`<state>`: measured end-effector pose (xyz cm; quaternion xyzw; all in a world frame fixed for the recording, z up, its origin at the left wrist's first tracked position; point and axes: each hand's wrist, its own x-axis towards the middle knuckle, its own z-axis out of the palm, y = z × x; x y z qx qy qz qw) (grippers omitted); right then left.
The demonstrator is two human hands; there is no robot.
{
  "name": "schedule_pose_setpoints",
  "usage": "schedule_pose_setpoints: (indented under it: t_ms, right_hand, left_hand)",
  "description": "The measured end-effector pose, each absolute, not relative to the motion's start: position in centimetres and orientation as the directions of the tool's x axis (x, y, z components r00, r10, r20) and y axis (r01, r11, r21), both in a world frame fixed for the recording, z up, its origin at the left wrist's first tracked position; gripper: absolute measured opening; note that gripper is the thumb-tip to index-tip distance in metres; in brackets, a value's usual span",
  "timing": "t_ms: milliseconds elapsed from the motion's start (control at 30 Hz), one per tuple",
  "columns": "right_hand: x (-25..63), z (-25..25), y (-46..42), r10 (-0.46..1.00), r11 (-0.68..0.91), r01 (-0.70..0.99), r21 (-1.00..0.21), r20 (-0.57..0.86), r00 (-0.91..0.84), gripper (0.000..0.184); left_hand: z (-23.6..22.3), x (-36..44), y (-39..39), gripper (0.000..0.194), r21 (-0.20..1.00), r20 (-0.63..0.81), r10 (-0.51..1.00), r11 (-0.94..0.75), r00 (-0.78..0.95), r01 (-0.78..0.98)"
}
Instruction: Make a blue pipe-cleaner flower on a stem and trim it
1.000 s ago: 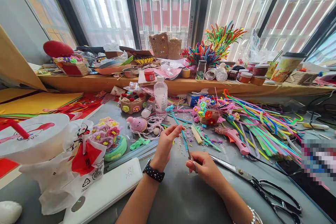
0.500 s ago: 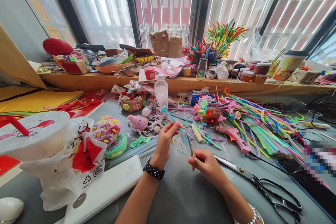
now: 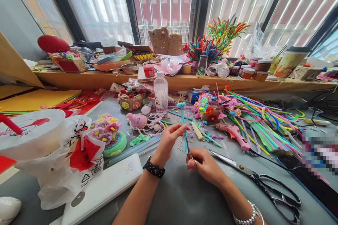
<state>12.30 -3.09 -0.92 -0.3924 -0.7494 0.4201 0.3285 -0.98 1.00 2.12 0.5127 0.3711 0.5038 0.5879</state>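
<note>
My left hand (image 3: pixel 170 143) pinches the stem of a light-blue pipe cleaner flower (image 3: pixel 181 105) between thumb and fingertips. The blossom stands above the fingers, and the blue stem hangs down below them. My right hand (image 3: pixel 206 165) is closed around the handles of small scissors (image 3: pixel 189 152). Their narrow blades point up along the lower stem, and I cannot tell whether they touch it. Beneath, a cream-coloured stick (image 3: pixel 197 130) and bits of coloured fuzz lie on the grey table (image 3: pixel 171 200).
Large black-handled scissors (image 3: pixel 246 171) and a pink glue gun (image 3: pixel 235 135) lie to the right, by bundled pipe cleaners (image 3: pixel 266 137). A white power bank (image 3: pixel 105 191) and a bagged cup (image 3: pixel 34 133) stand left. Behind are a bottle (image 3: pixel 160 93) and flowered baskets (image 3: pixel 132 100).
The blue flower has swung from leaning left to upright. The small scissors have moved slightly left, closer to its stem.
</note>
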Motion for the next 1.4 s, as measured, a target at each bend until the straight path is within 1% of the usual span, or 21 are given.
schedule_pose_setpoints:
  t_ms: [133, 267, 400, 533, 700, 800, 933, 1133, 1200, 1267, 1400]
  right_hand:
    - [12.2, -0.9, -3.1, 0.903, 0.327, 0.346, -0.879, 0.183, -0.388, 0.051]
    - [12.2, -0.9, -3.0, 0.920, 0.332, 0.369, -0.868, 0.211, -0.331, 0.044]
    - [12.2, -1.0, -2.9, 0.922, 0.339, 0.367, -0.866, 0.230, -0.310, 0.042]
    - [12.3, -1.1, -2.8, 0.936, 0.281, 0.319, -0.905, 0.185, -0.301, 0.043]
    - [12.6, -1.3, -2.6, 0.962, 0.200, 0.267, -0.943, 0.137, -0.238, 0.047]
    - [12.7, -1.4, -2.4, 0.970, 0.168, 0.254, -0.952, 0.114, -0.214, 0.049]
    - [12.7, -1.5, -2.2, 0.977, 0.130, 0.226, -0.965, 0.085, -0.197, 0.049]
    - [12.9, -1.9, -2.1, 0.984, 0.111, 0.158, -0.981, 0.087, -0.154, 0.048]
    - [12.9, -2.0, -2.0, 0.984, 0.120, 0.139, -0.983, 0.099, -0.145, 0.049]
    - [12.9, -2.0, -2.0, 0.983, 0.133, 0.132, -0.982, 0.114, -0.143, 0.049]
    - [12.8, -1.8, -2.0, 0.975, 0.174, 0.139, -0.975, 0.151, -0.163, 0.051]
  left_hand:
    - [1.8, -1.1, 1.2, 0.015, 0.967, 0.078, 0.984, -0.034, 0.163, -0.254]
    - [1.6, -1.2, 1.4, 0.011, 0.929, 0.040, 0.996, -0.008, 0.079, -0.369]
    - [1.7, -1.3, 1.4, 0.010, 0.900, 0.023, 0.998, 0.001, 0.050, -0.436]
    - [1.7, -1.3, 1.5, 0.012, 0.896, 0.058, 0.998, -0.040, 0.026, -0.443]
    - [2.0, -1.2, 1.3, 0.013, 0.912, 0.141, 0.990, -0.135, -0.013, -0.387]
    - [2.2, -1.1, 1.1, 0.015, 0.916, 0.200, 0.980, -0.189, -0.006, -0.355]
    - [2.2, -1.0, 0.9, 0.017, 0.920, 0.274, 0.961, -0.249, 0.044, -0.303]
    - [2.3, -1.2, 0.9, 0.022, 0.926, 0.356, 0.914, -0.318, 0.192, -0.203]
    - [2.5, -1.2, 0.8, 0.023, 0.930, 0.363, 0.908, -0.339, 0.207, -0.144]
    - [2.5, -1.1, 0.8, 0.023, 0.938, 0.343, 0.916, -0.326, 0.206, -0.115]
    - [2.2, -0.8, 1.0, 0.019, 0.958, 0.269, 0.951, -0.248, 0.150, -0.147]
